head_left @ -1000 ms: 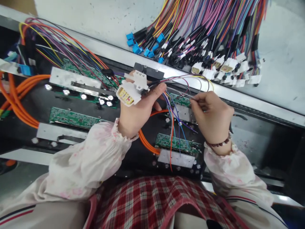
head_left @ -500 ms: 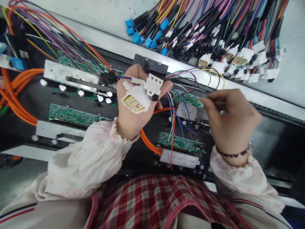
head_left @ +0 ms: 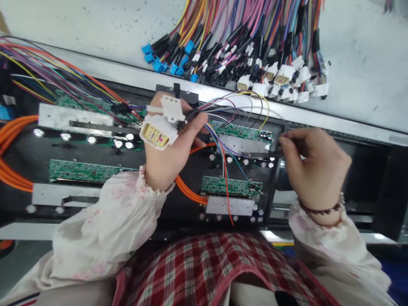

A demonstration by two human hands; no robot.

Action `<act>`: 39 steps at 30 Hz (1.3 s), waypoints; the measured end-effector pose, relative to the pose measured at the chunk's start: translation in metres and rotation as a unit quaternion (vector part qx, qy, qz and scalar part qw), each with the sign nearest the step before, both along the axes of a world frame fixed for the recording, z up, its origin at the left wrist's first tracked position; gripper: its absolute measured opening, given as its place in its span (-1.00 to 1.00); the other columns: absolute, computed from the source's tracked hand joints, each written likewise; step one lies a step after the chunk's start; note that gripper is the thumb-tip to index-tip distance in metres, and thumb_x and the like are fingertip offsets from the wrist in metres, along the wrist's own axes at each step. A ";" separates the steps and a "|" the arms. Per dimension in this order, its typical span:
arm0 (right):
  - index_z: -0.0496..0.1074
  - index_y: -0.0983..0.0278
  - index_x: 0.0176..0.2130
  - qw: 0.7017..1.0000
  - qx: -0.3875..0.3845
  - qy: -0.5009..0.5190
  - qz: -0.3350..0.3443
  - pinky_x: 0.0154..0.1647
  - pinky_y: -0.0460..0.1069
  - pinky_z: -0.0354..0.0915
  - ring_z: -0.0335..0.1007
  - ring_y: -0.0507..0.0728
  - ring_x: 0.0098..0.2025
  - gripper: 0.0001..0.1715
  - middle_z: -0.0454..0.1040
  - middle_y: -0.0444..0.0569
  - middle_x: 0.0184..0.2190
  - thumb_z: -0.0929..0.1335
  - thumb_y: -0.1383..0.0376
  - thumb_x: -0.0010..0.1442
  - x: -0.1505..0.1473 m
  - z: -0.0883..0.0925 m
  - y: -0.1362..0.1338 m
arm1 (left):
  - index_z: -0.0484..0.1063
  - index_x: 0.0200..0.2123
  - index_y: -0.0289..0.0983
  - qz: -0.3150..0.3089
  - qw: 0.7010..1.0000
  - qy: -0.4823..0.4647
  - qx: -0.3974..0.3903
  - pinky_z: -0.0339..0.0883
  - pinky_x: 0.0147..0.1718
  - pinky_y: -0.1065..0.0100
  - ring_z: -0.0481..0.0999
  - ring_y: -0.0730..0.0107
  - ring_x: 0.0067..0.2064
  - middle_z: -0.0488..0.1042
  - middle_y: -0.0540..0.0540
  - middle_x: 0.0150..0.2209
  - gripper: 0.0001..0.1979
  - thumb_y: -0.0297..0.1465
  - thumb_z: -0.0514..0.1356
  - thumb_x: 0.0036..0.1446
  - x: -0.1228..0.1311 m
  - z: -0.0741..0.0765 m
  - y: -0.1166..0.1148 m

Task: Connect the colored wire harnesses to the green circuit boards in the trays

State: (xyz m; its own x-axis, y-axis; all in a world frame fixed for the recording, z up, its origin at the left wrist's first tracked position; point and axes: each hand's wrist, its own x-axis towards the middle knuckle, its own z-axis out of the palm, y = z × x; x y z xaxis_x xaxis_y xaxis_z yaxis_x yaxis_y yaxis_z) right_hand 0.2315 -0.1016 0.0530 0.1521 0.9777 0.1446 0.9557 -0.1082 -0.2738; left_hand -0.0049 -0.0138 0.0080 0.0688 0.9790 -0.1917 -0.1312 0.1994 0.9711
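Left hand [head_left: 172, 144] has a firm grip on a white plug [head_left: 156, 134] with wires [head_left: 219, 108], while the right hand [head_left: 315, 165] pinches shut beside a green circuit board [head_left: 240, 131], can't tell on what.

A white connector [head_left: 158, 133] with a yellow face sits gripped in my left hand [head_left: 170, 159], its thin wires [head_left: 223, 111] fanning rightward. My right hand [head_left: 315, 165] pinches something too fine to make out.

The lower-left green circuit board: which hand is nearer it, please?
Left: the left hand is just right of the board; the right hand is far to its right.

White connector [head_left: 157, 135], underside hidden by left hand [head_left: 168, 159]
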 end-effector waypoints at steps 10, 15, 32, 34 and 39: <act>0.46 0.22 -0.23 0.995 -0.003 0.096 -0.011 -0.30 0.03 0.37 0.51 0.11 -0.33 -0.90 0.56 -0.11 -0.34 0.34 0.26 0.28 0.000 -0.037 0.012 | 0.37 -0.32 -0.19 0.001 0.995 0.060 0.079 0.58 -0.57 0.40 0.58 0.40 -0.42 0.48 0.05 -0.37 -0.65 -0.34 0.51 -0.03 -0.004 -0.005 0.000; 0.46 0.25 -0.24 0.995 0.008 0.097 -0.017 -0.35 -0.02 0.36 0.51 0.09 -0.36 -0.90 0.56 -0.09 -0.38 0.35 0.27 0.25 0.000 -0.041 0.011 | 0.35 -0.37 -0.16 0.005 0.997 0.027 0.066 0.49 -0.68 0.46 0.62 0.34 -0.41 0.51 0.05 -0.43 -0.67 -0.37 0.49 -0.01 -0.004 -0.007 0.001; 0.42 0.19 -0.23 0.966 -0.062 0.229 0.107 -0.34 -0.01 0.33 0.47 0.06 -0.37 -0.96 0.55 -0.11 -0.34 0.34 0.30 0.27 -0.058 -0.002 0.029 | 0.31 -0.40 -0.23 0.000 1.000 -0.022 0.016 0.33 -0.69 0.50 0.58 0.41 -0.46 0.57 -0.01 -0.40 -0.68 -0.44 0.46 0.01 -0.004 -0.006 0.000; 0.39 0.19 -0.22 0.938 -0.094 0.313 0.116 -0.35 -0.03 0.34 0.46 0.04 -0.39 -0.95 0.54 -0.13 -0.34 0.35 0.32 0.25 -0.069 -0.008 0.038 | 0.32 -0.41 -0.25 -0.008 1.000 -0.017 0.018 0.32 -0.67 0.50 0.54 0.46 -0.50 0.58 -0.02 -0.41 -0.69 -0.43 0.45 0.03 -0.005 -0.006 0.001; 0.36 0.21 -0.24 0.929 -0.097 0.345 0.091 -0.39 -0.06 0.32 0.45 0.03 -0.38 -0.89 0.49 -0.14 -0.37 0.38 0.33 0.19 -0.074 -0.010 0.046 | 0.30 -0.43 -0.24 -0.013 0.999 -0.029 0.022 0.29 -0.68 0.49 0.51 0.47 -0.53 0.56 -0.01 -0.43 -0.67 -0.42 0.46 0.02 -0.005 -0.006 0.001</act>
State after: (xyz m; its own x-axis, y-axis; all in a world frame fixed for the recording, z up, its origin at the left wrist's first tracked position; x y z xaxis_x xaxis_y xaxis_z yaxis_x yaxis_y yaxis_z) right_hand 0.1572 -0.0557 0.0426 -0.0272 0.9938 -0.1076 0.5665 -0.0733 -0.8208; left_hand -0.0104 -0.0126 0.0024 0.1049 0.9840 -0.1440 -0.1826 0.1613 0.9699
